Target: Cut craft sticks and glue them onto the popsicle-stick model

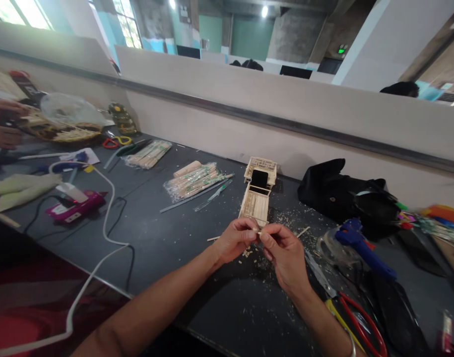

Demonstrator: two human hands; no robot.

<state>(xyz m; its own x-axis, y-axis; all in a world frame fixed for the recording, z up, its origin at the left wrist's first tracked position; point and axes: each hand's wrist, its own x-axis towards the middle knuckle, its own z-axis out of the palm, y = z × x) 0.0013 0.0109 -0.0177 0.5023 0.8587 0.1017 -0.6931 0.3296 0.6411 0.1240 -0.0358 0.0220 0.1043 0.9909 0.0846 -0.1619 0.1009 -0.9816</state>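
My left hand (238,239) and my right hand (284,250) meet at the middle of the dark table, fingertips pinched. Between them is a small pale wooden piece (258,231), mostly covered by the fingers; its exact shape cannot be made out. Just beyond the hands stands a little model built of thin bamboo sticks (257,206), with a slatted front part, a black panel (259,178) and a lattice back. Short stick offcuts (246,252) and shavings lie around and under the hands.
Scissors (355,317) and a blue glue gun (366,248) lie at right, near a black bag (346,191). Wrapped chopsticks (200,181) lie left of the model. A white cable (106,218) runs past a purple power strip (76,206). Another person's hands (5,124) show far left.
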